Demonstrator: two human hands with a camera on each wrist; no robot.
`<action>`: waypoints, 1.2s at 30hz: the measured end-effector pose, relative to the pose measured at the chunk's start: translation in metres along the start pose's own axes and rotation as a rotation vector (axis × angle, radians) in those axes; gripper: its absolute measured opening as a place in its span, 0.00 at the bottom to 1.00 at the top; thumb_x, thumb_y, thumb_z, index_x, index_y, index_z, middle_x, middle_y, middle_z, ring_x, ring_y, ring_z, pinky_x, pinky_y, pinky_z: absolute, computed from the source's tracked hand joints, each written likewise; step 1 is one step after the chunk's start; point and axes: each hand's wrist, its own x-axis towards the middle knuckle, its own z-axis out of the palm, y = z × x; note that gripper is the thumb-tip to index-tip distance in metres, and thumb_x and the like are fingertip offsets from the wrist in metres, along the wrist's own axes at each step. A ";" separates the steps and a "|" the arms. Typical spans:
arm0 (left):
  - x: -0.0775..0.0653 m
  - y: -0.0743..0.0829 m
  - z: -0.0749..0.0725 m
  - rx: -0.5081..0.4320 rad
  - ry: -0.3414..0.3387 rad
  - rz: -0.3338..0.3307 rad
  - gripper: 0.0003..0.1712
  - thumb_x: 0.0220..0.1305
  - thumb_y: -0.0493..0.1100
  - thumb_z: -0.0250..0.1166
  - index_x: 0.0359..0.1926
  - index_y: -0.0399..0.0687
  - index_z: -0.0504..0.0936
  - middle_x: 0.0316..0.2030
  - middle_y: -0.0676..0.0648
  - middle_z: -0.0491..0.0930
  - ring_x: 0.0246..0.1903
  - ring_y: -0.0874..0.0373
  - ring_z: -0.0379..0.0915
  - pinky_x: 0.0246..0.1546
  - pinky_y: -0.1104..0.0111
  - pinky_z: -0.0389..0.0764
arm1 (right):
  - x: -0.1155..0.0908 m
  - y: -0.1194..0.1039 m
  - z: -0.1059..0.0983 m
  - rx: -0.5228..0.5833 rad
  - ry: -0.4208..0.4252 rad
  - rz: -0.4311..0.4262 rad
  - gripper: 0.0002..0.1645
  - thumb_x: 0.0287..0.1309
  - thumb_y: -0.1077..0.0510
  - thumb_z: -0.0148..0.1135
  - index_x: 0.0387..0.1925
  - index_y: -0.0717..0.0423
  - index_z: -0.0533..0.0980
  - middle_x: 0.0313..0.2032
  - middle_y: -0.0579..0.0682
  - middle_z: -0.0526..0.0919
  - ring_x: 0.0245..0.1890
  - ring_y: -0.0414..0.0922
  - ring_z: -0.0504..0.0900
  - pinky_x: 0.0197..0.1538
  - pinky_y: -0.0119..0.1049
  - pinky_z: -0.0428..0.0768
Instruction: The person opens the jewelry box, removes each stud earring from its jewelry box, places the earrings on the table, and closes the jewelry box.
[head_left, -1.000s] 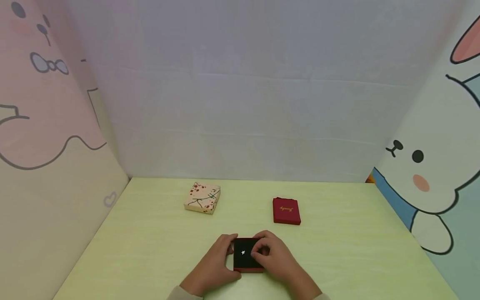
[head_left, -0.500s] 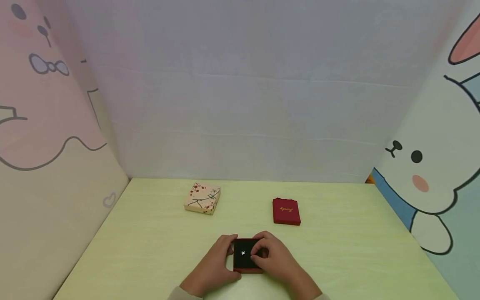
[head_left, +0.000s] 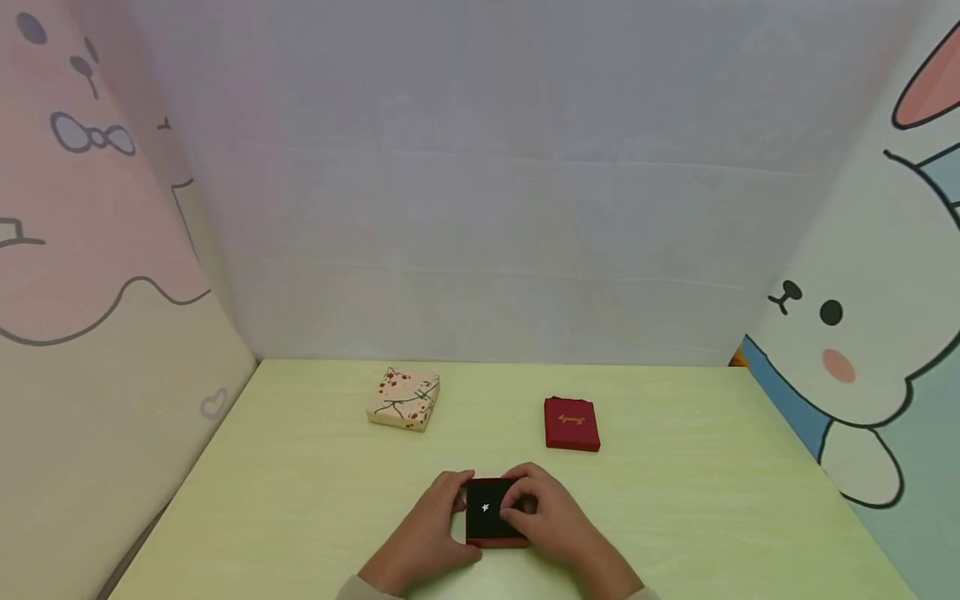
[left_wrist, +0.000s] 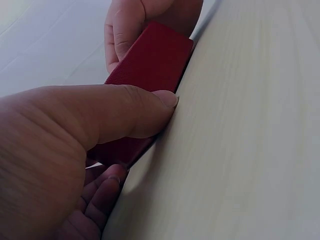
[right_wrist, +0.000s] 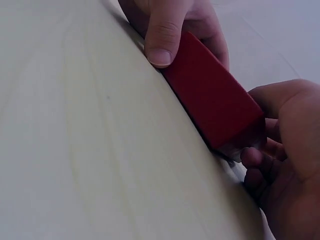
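Note:
A small red jewelry box with a black pad inside sits at the table's near middle in the head view. A tiny silver star stud shows on the pad's left half. My left hand grips the box from the left; its thumb lies along the red near wall in the left wrist view. My right hand is bent over the right half, thumb and index fingertips pinched together at the pad. Whatever they pinch is hidden. In the right wrist view, its lower fingers are at the box's end.
Farther back on the right lies a red lid with gold lettering. A cream box printed with red blossoms rests at the back left. Cloth walls with cartoon animals enclose the pale table on the sides and back.
Both hands keep their places at the jewelry box, with hardly any finger motion visible. The head view shifts very slightly.

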 end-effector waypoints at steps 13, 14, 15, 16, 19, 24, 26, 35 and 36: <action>0.001 0.000 -0.001 -0.010 -0.030 -0.046 0.56 0.47 0.51 0.82 0.74 0.46 0.65 0.54 0.57 0.69 0.49 0.63 0.70 0.55 0.62 0.75 | 0.000 -0.002 -0.006 0.112 0.028 0.054 0.06 0.63 0.55 0.71 0.30 0.45 0.82 0.57 0.47 0.79 0.40 0.46 0.76 0.41 0.33 0.75; 0.001 0.000 -0.001 -0.013 -0.031 -0.050 0.56 0.47 0.51 0.82 0.74 0.46 0.65 0.54 0.57 0.69 0.49 0.63 0.70 0.55 0.62 0.75 | 0.000 -0.003 -0.006 0.108 0.030 0.056 0.06 0.63 0.55 0.71 0.31 0.45 0.82 0.57 0.47 0.79 0.39 0.46 0.76 0.41 0.33 0.75; 0.001 0.000 -0.001 -0.016 -0.033 -0.055 0.56 0.47 0.51 0.83 0.74 0.46 0.65 0.54 0.57 0.69 0.50 0.63 0.70 0.55 0.62 0.75 | 0.000 -0.003 -0.007 0.109 0.031 0.057 0.06 0.64 0.55 0.71 0.31 0.45 0.82 0.56 0.47 0.80 0.38 0.46 0.76 0.41 0.33 0.75; 0.001 0.000 0.000 -0.020 -0.035 -0.060 0.56 0.47 0.51 0.83 0.74 0.47 0.65 0.54 0.58 0.69 0.50 0.63 0.70 0.55 0.62 0.75 | 0.000 -0.003 -0.007 0.107 0.034 0.059 0.05 0.64 0.55 0.71 0.31 0.45 0.82 0.56 0.47 0.80 0.38 0.46 0.76 0.41 0.33 0.75; 0.002 0.000 0.000 -0.023 -0.042 -0.077 0.56 0.47 0.53 0.83 0.74 0.48 0.65 0.55 0.58 0.69 0.50 0.63 0.70 0.56 0.61 0.75 | -0.001 -0.002 -0.008 0.101 0.038 0.059 0.05 0.64 0.56 0.70 0.31 0.45 0.82 0.56 0.47 0.80 0.37 0.46 0.76 0.41 0.33 0.75; 0.002 0.000 0.001 -0.013 -0.043 -0.084 0.56 0.47 0.54 0.83 0.75 0.49 0.65 0.56 0.58 0.69 0.50 0.63 0.69 0.56 0.60 0.75 | -0.001 -0.001 -0.010 0.089 0.034 0.059 0.05 0.65 0.55 0.70 0.32 0.45 0.81 0.56 0.47 0.81 0.38 0.46 0.77 0.42 0.33 0.76; 0.002 0.001 0.000 -0.016 -0.045 -0.089 0.56 0.47 0.54 0.82 0.75 0.49 0.65 0.56 0.58 0.69 0.50 0.63 0.69 0.57 0.60 0.75 | -0.001 0.000 -0.012 0.087 0.031 0.058 0.05 0.65 0.55 0.69 0.32 0.45 0.81 0.56 0.47 0.81 0.39 0.46 0.77 0.42 0.33 0.76; 0.001 0.003 0.001 -0.013 -0.038 -0.096 0.57 0.46 0.53 0.83 0.75 0.49 0.65 0.54 0.59 0.69 0.51 0.62 0.69 0.58 0.59 0.75 | -0.003 0.003 -0.029 0.073 0.082 0.080 0.04 0.64 0.55 0.71 0.34 0.47 0.83 0.53 0.47 0.82 0.39 0.47 0.78 0.45 0.33 0.78; 0.001 0.003 0.001 -0.014 -0.038 -0.098 0.57 0.46 0.53 0.83 0.75 0.49 0.65 0.54 0.59 0.69 0.51 0.62 0.69 0.58 0.58 0.75 | -0.003 0.003 -0.031 0.068 0.091 0.084 0.04 0.64 0.54 0.71 0.33 0.46 0.83 0.52 0.46 0.83 0.39 0.47 0.78 0.45 0.33 0.78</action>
